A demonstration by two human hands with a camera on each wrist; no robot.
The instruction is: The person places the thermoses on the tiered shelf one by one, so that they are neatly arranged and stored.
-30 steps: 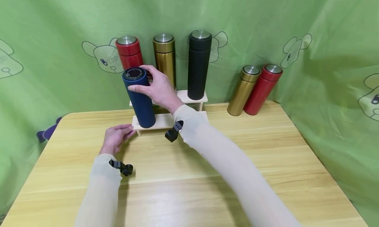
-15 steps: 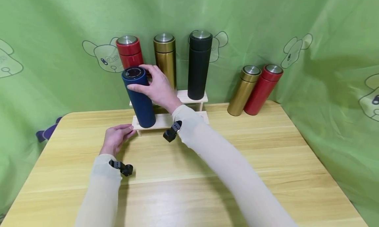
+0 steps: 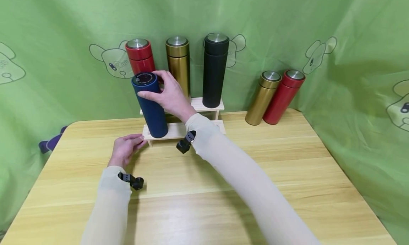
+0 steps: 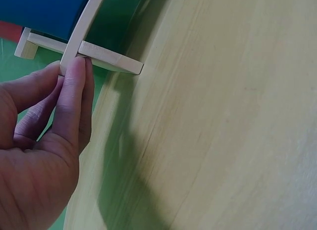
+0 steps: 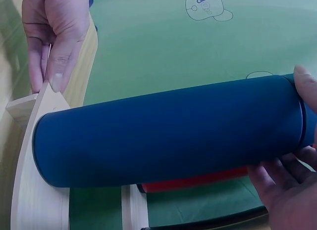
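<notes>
A blue thermos [image 3: 151, 110] with a dark round top stands at the left end of the lower step of a pale wooden two-step rack [image 3: 176, 130]. My right hand [image 3: 174, 96] grips it near the top, thumb in front and fingers round the far side. In the right wrist view the base of the thermos [image 5: 148, 136] sits on the board. With thumb and fingers my left hand [image 3: 126, 149] pinches the left end of the lower board [image 4: 79, 37]. On the upper step stand a red thermos [image 3: 140, 56], a gold thermos [image 3: 178, 65] and a black thermos [image 3: 216, 71].
To the right on the wooden table [image 3: 243, 174], a second gold thermos [image 3: 262, 97] and a second red thermos [image 3: 283, 96] stand side by side. Green printed cloth [image 3: 262, 25] hangs close behind and on both sides. Something purple [image 3: 52, 140] shows beyond the table's left edge.
Both hands keep their places on the blue thermos and the rack. The right forearm has shifted very slightly left; the other flasks stay put.
</notes>
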